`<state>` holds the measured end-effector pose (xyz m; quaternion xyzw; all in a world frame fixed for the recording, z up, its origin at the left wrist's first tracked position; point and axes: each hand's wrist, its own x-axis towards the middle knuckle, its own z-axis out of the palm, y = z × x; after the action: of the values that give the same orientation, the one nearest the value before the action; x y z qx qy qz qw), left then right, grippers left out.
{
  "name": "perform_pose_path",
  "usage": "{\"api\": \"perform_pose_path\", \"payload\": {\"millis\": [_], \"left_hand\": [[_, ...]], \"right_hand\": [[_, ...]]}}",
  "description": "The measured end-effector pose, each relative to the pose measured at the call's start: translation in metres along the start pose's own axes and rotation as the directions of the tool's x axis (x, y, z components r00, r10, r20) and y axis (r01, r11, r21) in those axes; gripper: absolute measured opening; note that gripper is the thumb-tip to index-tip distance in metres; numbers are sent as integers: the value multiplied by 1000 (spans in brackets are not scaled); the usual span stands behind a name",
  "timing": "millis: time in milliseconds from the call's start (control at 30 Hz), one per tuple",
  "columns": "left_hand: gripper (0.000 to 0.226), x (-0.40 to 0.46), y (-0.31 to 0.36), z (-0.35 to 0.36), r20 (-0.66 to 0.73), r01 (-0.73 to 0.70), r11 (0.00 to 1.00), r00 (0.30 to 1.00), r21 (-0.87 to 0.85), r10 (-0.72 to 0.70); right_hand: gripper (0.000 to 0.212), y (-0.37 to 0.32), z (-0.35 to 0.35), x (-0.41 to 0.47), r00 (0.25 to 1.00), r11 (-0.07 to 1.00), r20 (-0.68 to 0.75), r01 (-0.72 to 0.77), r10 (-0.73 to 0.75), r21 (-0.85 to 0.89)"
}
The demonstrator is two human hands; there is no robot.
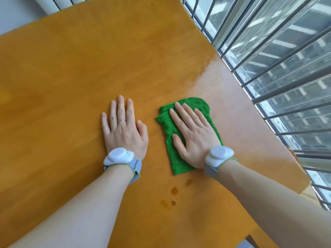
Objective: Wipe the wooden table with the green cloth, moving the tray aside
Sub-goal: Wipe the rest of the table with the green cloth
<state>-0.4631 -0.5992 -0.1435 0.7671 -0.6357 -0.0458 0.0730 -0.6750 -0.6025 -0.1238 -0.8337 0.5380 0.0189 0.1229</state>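
Green cloth lies under R hand, fingers spread flat, pressing it on tabletop; L hand flat, spread, bare wood beside.

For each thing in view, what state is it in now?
Cloth: folded, flat on the table, under the right hand.
Right hand: open, palm pressing the cloth.
Left hand: open, flat on bare wood.
Table: a few drops near the cloth.
Tray: not in view.

The green cloth, folded and fluffy, lies flat on the orange wooden desk right of frame centre; small wet drops sit just below it.
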Motion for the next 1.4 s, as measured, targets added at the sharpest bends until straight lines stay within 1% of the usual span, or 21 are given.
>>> {"api": "perform_pose_path", "payload": {"millis": [67, 167, 233, 333, 433, 467, 633, 733, 867, 900, 967, 1033, 1100, 1300, 1400], "left_hand": [[64, 0, -1, -1, -27, 1, 1000, 1000, -10, -1], [64, -1, -2, -1, -64, 2, 1000, 998, -18, -3], [64, 0, 1, -2, -77, 6, 1000, 997, -18, -7], [64, -1, 0, -2, -80, 10, 1000, 997, -26, -12], [64, -1, 1, -3, -102, 13, 999, 995, -45, -17], [63, -1, 1, -3, -112, 10, 999, 994, -53, -16], [63, 0, 0, -3, -123, 6, 998, 992, -57, -13], [63, -1, -1, -3, -121, 7, 998, 993, -63, -15], [64, 1, -1, -3, -110, 11, 998, 994, -61, -17], [64, 1, -1, -3, -111, 9, 998, 994, -58, -15], [63, 0, -2, -2, -112, 9, 998, 994, -57, -15], [63, 0, 0, -2, -112, 5, 998, 994, -56, -12], [63, 0, -1, -2, -116, 7, 998, 993, -56, -13], [63, 0, 0, -1, -115, 0, 999, 993, -50, -6], [63, 0, -3, -1, -119, 7, 999, 993, -52, -13]], "right_hand": [[70, 15, -8, 29, 999, 1000, -41, -15, 15, 10], [69, 38, -18, 79, 989, 992, -85, -123, 124, 17], [69, 47, -22, 96, 982, 987, -103, -161, 161, 7], [69, 41, -18, 93, 974, 980, -112, -197, 197, 8], [70, 23, -15, 70, 960, 969, -128, -247, 248, 23], [70, 15, -13, 56, 962, 970, -125, -244, 243, 15], [70, -13, 2, -18, 991, 992, -44, -123, 123, -20], [70, -6, 3, -23, 996, 997, -35, -81, 81, 8], [69, 19, -6, 0, 999, 999, -37, -39, 39, 10], [69, 28, -9, 11, 998, 998, -41, -56, 56, 2], [69, 45, -16, 37, 986, 988, -74, -151, 151, -6], [69, 56, -22, 62, 955, 962, -114, -273, 273, 17], [68, 58, -22, 76, 928, 938, -142, -343, 345, 39], [71, 37, -18, 61, 907, 917, -138, -397, 398, 37], [72, 5, -8, 31, 947, 953, -114, -301, 301, 21]]}}
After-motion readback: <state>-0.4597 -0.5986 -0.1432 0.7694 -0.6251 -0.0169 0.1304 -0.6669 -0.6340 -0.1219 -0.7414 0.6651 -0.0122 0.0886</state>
